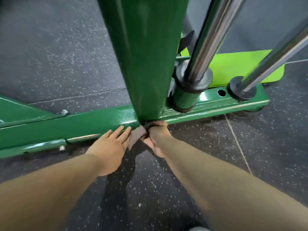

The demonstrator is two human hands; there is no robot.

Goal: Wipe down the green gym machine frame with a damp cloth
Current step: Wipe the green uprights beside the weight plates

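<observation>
The dark green machine frame fills the upper view: a thick upright post (146,55) rises from a horizontal base beam (70,127) lying on the floor. A brownish cloth (136,133) is bunched at the foot of the post, where it meets the beam. My right hand (157,139) grips the cloth and holds it against that joint. My left hand (110,145) lies beside it with straight fingers, the fingertips touching the beam's front face just left of the cloth.
Two chrome guide rods (206,40) run down into rubber bumpers (193,80) on the beam's right part. A lime green pad (241,67) lies behind them. The floor is dark speckled rubber (216,144) with tile seams.
</observation>
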